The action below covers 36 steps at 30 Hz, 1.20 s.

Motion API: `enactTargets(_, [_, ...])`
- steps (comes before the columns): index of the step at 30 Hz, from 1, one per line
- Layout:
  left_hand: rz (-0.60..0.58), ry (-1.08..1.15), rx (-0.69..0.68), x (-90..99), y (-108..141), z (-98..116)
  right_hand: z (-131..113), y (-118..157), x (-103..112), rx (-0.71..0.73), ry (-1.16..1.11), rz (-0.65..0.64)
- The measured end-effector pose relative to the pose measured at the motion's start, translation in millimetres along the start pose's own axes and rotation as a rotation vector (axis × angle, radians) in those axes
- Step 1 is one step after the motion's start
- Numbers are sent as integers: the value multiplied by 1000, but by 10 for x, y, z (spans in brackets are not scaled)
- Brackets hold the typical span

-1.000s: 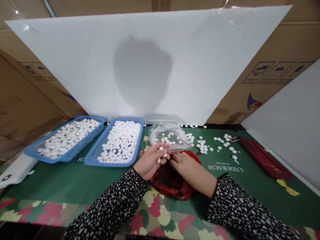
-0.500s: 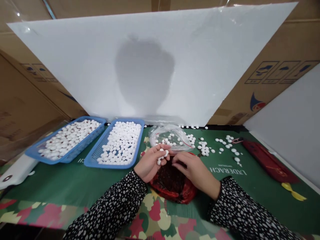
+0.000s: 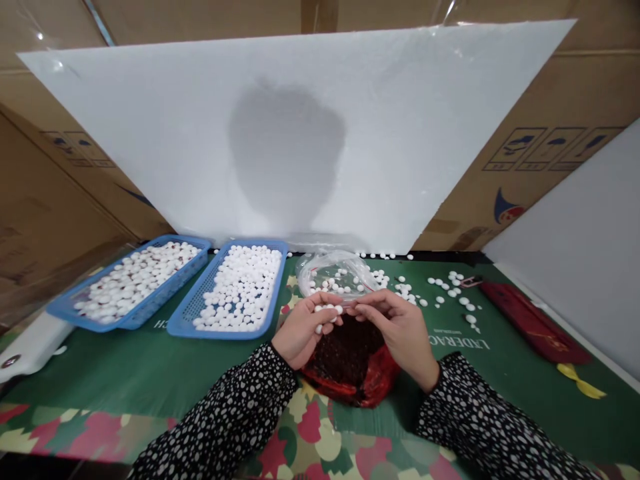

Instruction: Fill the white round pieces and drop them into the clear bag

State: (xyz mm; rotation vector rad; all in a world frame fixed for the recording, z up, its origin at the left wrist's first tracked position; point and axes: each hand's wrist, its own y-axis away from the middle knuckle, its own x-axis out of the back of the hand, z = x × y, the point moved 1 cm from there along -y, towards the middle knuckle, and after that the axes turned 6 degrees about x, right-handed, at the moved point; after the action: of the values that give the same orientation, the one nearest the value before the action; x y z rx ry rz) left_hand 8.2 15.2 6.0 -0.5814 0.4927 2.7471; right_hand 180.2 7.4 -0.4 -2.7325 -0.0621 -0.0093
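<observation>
Several small white balls (image 3: 330, 311) rest in the curled fingers of my left hand (image 3: 299, 337). My right hand (image 3: 403, 333) is closed in a pinch close to the left fingertips; what it pinches, if anything, is too small to make out. Below both hands lies an open red plastic bag (image 3: 384, 375) with a dark brown mass (image 3: 343, 352) inside. Just beyond the hands is a clear plastic bag (image 3: 357, 270) with white balls in it.
On the left stand two blue baskets, a far one (image 3: 103, 327) and a nearer one (image 3: 175, 328), both filled with white balls. Loose white balls (image 3: 453, 283) lie to the right, near a dark red pouch (image 3: 533, 320). A white panel (image 3: 400, 133) rises behind the green table cover (image 3: 125, 373).
My right hand has risen out of the red bag's opening and moved up beside the left fingertips, uncovering more of the brown mass. The left hand still holds the balls.
</observation>
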Motion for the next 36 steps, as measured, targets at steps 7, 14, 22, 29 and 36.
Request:
enactTargets(7, [-31, -10, 16, -58, 7, -71, -10, 7, -24, 65, 199, 106])
enactTargets(14, [-34, 11, -30, -74, 22, -67, -23, 20, -17, 237, 353, 15])
enactTargets(22, [8, -17, -80, -42, 13, -98, -52, 6, -5, 381, 380, -90])
enactTargets(29, [16, -13, -108, -42, 9, -114, -40, 32, -26, 347, 379, -89])
enactTargets(36, [15, -8, -122, -63, 14, -109, -38, 59, -49, 315, 352, -39])
